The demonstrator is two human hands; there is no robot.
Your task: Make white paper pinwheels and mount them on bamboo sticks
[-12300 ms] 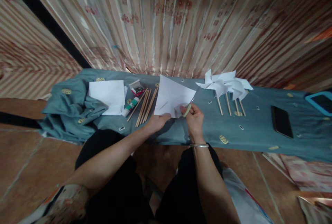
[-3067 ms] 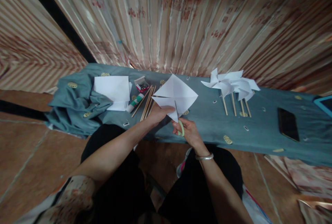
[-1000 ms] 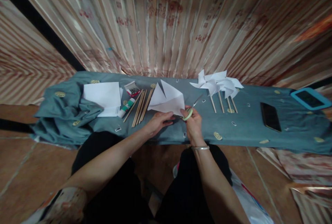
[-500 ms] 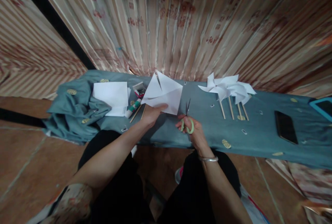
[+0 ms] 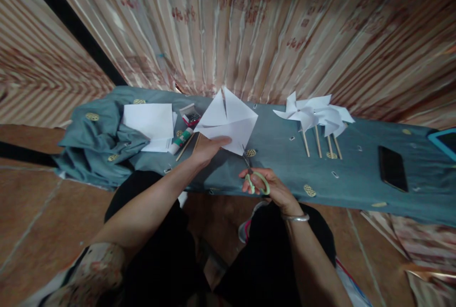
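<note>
A square sheet of white paper [image 5: 239, 126] is pinched in my left hand [image 5: 208, 149], thumb on top and the other fingers mostly hidden beneath. Two slits run inward from its far and left corners. My right hand [image 5: 267, 184] is closed round the light green handles of a pair of scissors [image 5: 259, 181]. The blade tips are at the paper's near corner; whether the paper lies between them I cannot tell. Left of the paper are a glue stick [image 5: 181, 141], a thin wooden stick [image 5: 184, 148] and a small open box of metal pins [image 5: 191, 117].
A stack of white paper [image 5: 149, 124] lies at the left beside bunched cloth [image 5: 92, 141]. Several white paper pinwheels [image 5: 315, 113] on wooden sticks rest to the right. Farther right are a black phone [image 5: 392, 168] and a blue-edged device [image 5: 443, 143]. A curtain [image 5: 228, 32] hangs behind the bench.
The paper has turned slightly, its near corner now pointing toward me. The scissors have tilted left, bringing their tips to that corner.
</note>
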